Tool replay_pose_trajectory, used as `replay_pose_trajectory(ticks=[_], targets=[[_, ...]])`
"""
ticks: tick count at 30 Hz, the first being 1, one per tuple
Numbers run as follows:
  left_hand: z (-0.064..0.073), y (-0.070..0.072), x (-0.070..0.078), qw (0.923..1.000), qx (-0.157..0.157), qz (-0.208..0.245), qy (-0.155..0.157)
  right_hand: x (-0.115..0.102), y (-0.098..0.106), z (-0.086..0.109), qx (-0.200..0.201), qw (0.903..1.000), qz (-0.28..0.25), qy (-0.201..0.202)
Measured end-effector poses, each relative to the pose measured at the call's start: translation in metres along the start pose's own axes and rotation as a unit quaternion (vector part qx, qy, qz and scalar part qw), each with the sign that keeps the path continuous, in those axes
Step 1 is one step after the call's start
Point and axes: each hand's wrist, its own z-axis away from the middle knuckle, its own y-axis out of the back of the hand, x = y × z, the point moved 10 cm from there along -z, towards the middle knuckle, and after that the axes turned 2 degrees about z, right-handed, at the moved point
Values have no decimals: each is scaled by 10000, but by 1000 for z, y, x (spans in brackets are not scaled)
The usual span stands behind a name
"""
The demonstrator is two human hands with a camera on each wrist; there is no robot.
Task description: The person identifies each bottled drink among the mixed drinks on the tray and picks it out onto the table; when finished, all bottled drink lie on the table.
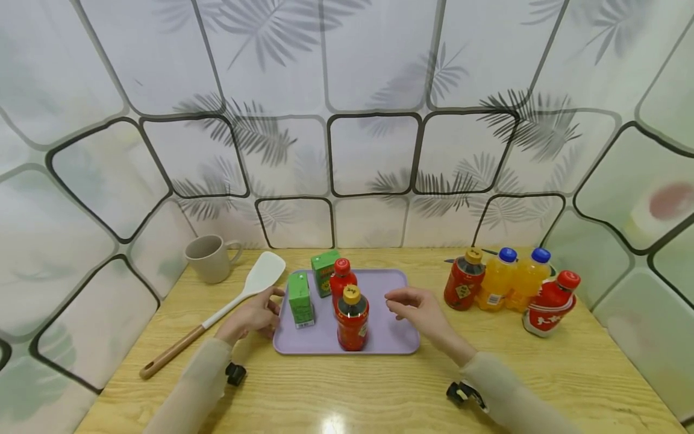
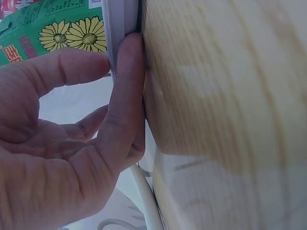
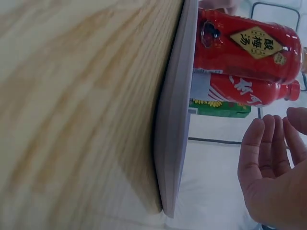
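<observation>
A lilac tray (image 1: 387,345) lies on the table, carrying two green drink cartons (image 1: 300,296) (image 1: 324,272), a red bottle (image 1: 341,278) and a dark red bottle with a gold cap (image 1: 352,322). At the tray's left edge, my left hand (image 1: 259,314) pinches the rim; in the left wrist view its thumb and a finger (image 2: 129,72) lie on either side of it. My right hand (image 1: 423,310) hovers over the tray's right part, holding nothing. Its fingers (image 3: 252,153) are bent loosely, apart from the bottles in the right wrist view.
Right of the tray stand a gold-capped bottle (image 1: 464,280), two orange drink bottles (image 1: 496,280) (image 1: 527,283) with blue caps, and a red-capped bottle (image 1: 550,304). On the left lie a white spatula with a wooden handle (image 1: 173,352) and a grey mug (image 1: 210,260). A patterned curtain (image 1: 374,157) hangs behind.
</observation>
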Motion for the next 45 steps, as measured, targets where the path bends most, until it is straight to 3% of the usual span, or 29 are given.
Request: replay_pose_trajectory(ticks=[7,12,21,24,27,34,39,45], targets=[[0,0,0,10000,30,6,51,-9,-14,-16,-62,9994,-107,310],[1,1,-1,9999,114,-29,107,-14,-23,-32,-62,9995,0,307],[1,1,0,9998,148,-95,39,-59,-40,-40,-117,9987,234,439],[2,1,1,9999,106,-101,-2,-64,-43,-43,-93,9986,374,369],[2,0,2,9999,64,-103,-31,-65,-47,-48,-196,9984,464,257],[2,0,3,9999,97,-64,-26,-32,-61,-74,-466,9977,470,141],[1,1,1,9999,139,6,15,-32,-69,-77,-593,9976,355,27],[2,2,0,9998,177,-9,20,-31,-69,-77,-480,9987,165,-108]])
